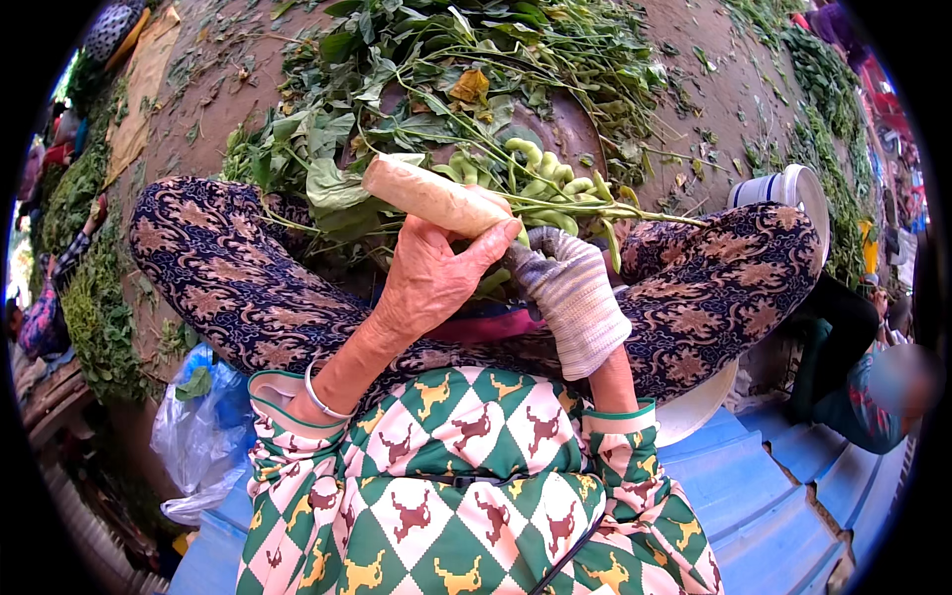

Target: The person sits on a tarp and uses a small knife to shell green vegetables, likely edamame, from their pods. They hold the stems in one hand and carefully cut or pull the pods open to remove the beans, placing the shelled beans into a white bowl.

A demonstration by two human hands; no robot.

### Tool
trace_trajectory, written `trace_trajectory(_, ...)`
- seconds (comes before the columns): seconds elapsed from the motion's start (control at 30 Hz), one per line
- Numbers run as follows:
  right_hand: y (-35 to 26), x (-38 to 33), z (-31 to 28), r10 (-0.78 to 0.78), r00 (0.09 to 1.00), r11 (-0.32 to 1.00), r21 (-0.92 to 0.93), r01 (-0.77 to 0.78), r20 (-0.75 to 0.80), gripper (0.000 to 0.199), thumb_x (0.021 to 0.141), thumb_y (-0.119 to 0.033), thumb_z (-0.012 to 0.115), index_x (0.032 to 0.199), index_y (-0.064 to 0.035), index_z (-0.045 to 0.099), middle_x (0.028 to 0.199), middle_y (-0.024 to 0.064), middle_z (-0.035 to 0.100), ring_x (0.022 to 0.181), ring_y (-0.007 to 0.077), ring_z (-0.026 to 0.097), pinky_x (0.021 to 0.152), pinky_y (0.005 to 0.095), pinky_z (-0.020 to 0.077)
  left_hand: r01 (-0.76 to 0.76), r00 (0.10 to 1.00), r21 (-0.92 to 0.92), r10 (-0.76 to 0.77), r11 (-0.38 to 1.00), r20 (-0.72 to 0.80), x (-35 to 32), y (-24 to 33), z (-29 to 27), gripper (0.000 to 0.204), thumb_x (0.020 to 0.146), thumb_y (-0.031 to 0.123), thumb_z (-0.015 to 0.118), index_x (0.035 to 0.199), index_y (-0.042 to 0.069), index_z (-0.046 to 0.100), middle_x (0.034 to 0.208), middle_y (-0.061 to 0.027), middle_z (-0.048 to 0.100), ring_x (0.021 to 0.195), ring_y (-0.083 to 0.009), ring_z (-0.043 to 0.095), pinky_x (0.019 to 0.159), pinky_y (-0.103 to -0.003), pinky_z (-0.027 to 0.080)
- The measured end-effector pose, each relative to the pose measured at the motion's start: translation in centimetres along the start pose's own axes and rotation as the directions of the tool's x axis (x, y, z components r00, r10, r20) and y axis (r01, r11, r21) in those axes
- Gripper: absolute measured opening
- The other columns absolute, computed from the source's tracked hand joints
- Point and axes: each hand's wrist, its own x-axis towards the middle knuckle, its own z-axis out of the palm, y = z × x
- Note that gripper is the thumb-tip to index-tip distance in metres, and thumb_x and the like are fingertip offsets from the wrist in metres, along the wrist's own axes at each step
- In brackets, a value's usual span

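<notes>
Brown ground (218,84), gritty and strewn with leaf scraps, surrounds the leafy heap (332,134) in front of you. Plump, bumpy green pods (545,178) remain on a thin stem (654,213) just beyond your 2 hands, and much of the heap looks unsorted; I can't make out any finished pile. Your bare left hand (426,273) has its fingers around a smooth, pale, blunt-ended cylinder (426,193). Your right hand (550,273), in a ribbed knit glove (590,322), curls beside the pods; I can't tell whether its fingers hold anything.

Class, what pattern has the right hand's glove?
The glove is cream with greyish stripes, clearest in the head view.
</notes>
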Motion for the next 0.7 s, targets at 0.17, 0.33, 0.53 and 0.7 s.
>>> trace_trajectory(0.17, 0.5, 0.1, 1.4, -0.118, 0.992, 0.991, 0.051, 0.121, -0.052, 0.020, 0.092, -0.022, 0.053, 0.096, -0.0050, 0.063, 0.062, -0.0012, 0.055, 0.045, 0.0060, 0.044, 0.039, 0.0227, 0.0355, 0.003, 0.999, 0.070, -0.001, 0.998, -0.036, -0.2, 0.0, -0.3, 0.009, 0.084, 0.005, 0.064, 0.091, 0.000, 0.062, 0.081, 0.0002, 0.061, 0.075, -0.0064, 0.056, 0.069, -0.019, 0.045)
trace_trajectory(0.33, 0.3, -0.3, 0.1, -0.015, 0.985, 0.866, 0.494, -0.073, 0.172, 0.034, 0.095, -0.032, 0.046, 0.087, -0.0055, 0.066, 0.058, 0.0022, 0.057, 0.044, 0.0091, 0.049, 0.040, 0.0218, 0.0373, 0.064, 0.998, -0.023, -0.064, 0.998, 0.004, 0.1, 0.2, -1.1, 0.009, 0.084, 0.005, 0.063, 0.091, -0.001, 0.062, 0.082, -0.0028, 0.064, 0.078, -0.0089, 0.059, 0.072, -0.021, 0.047)
trace_trajectory(0.53, -1.9, -0.5, -0.6, 0.178, 0.946, 0.844, 0.452, -0.289, 0.272, 0.040, 0.094, -0.040, 0.046, 0.085, -0.0060, 0.065, 0.058, -0.0011, 0.054, 0.044, 0.0071, 0.045, 0.037, 0.0201, 0.0340, 0.007, 1.000, 0.039, -0.008, 0.999, 0.023, 0.2, -0.3, -1.0, 0.010, 0.085, 0.004, 0.062, 0.093, -0.001, 0.061, 0.083, -0.0039, 0.064, 0.079, -0.0099, 0.060, 0.076, -0.022, 0.047)
trace_trajectory(0.7, -1.7, -0.4, -0.6, 0.240, 0.926, 0.794, 0.490, -0.360, 0.291, 0.038, 0.092, -0.040, 0.046, 0.085, -0.0078, 0.066, 0.056, -0.0031, 0.050, 0.043, 0.0068, 0.043, 0.037, 0.0198, 0.0334, 0.020, 0.998, 0.047, -0.022, 0.999, 0.051, -0.2, 0.0, -1.0, 0.010, 0.084, 0.002, 0.062, 0.093, -0.001, 0.061, 0.086, -0.0041, 0.062, 0.082, -0.0094, 0.058, 0.075, -0.022, 0.047)
